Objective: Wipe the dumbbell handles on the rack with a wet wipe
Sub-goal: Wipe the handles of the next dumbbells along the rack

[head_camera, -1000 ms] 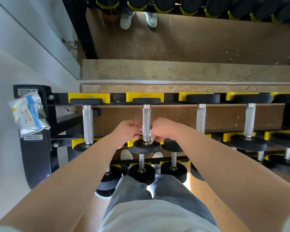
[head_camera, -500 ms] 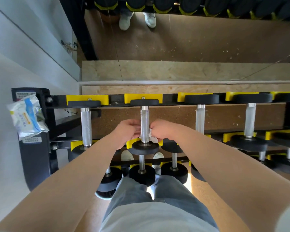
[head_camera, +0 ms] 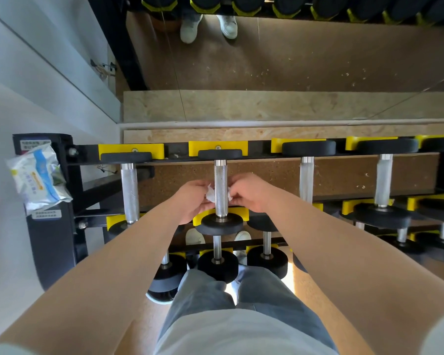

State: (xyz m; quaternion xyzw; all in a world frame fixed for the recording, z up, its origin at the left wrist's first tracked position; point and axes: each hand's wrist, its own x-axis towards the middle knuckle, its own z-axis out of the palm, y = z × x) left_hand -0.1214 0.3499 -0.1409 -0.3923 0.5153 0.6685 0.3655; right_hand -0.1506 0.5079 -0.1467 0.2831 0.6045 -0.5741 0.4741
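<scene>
The second dumbbell from the left on the top tier has a knurled steel handle [head_camera: 220, 175] between black round heads. A white wet wipe [head_camera: 211, 195] passes behind this handle and shows on both sides of it. My left hand [head_camera: 191, 201] pinches the wipe's left end, and my right hand [head_camera: 249, 192] pinches its right end. Both hands sit level with the lower half of the handle, one on each side. The black rack [head_camera: 87, 185] with yellow cradles carries several more dumbbells to the left and right.
A pack of wet wipes [head_camera: 37, 179] lies on the rack's left end post. Smaller dumbbells [head_camera: 217, 262] sit on lower tiers above my legs. A mirror behind the rack reflects the floor and shoes. A white wall runs along the left.
The wipe, earlier seen only at my right hand, now shows on both sides of the handle, with each hand pinching an end. Both hands have shifted slightly up the handle.
</scene>
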